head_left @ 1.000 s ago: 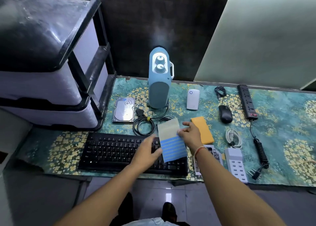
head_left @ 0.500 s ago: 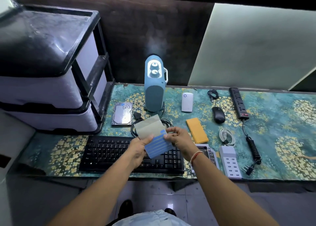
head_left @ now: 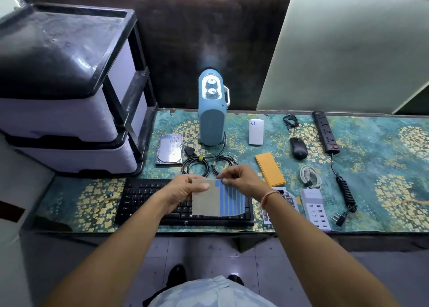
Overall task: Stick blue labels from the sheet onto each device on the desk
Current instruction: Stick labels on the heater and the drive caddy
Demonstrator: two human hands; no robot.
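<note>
I hold the label sheet [head_left: 206, 202] above the black keyboard [head_left: 148, 199]; its left part is bare backing and its right part carries several blue strips. My left hand [head_left: 183, 190] grips the sheet's left edge with the thumb on top. My right hand [head_left: 241, 179] pinches the top end of a blue strip at the sheet's upper edge. Behind lie a hard drive [head_left: 169, 148] bearing a small blue label, a blue heater [head_left: 211, 111], a white plug-in device [head_left: 256, 132], a black mouse [head_left: 298, 151], a power strip [head_left: 325, 131], an orange power bank [head_left: 269, 169] and a white USB hub [head_left: 314, 208].
A black-framed drawer unit [head_left: 69, 97] stands on the desk's left end. Coiled black cables [head_left: 204, 165] lie in front of the heater, a white cable [head_left: 310, 175] beside the power bank. A small patterned device [head_left: 284, 196] is partly hidden under my right wrist. The desk's front edge [head_left: 209, 233] faces me.
The sheet has turned from tilted to nearly square, with its strips now running upright. Both hands drew closer together over the keyboard, and my right fingers moved onto a strip's top end.
</note>
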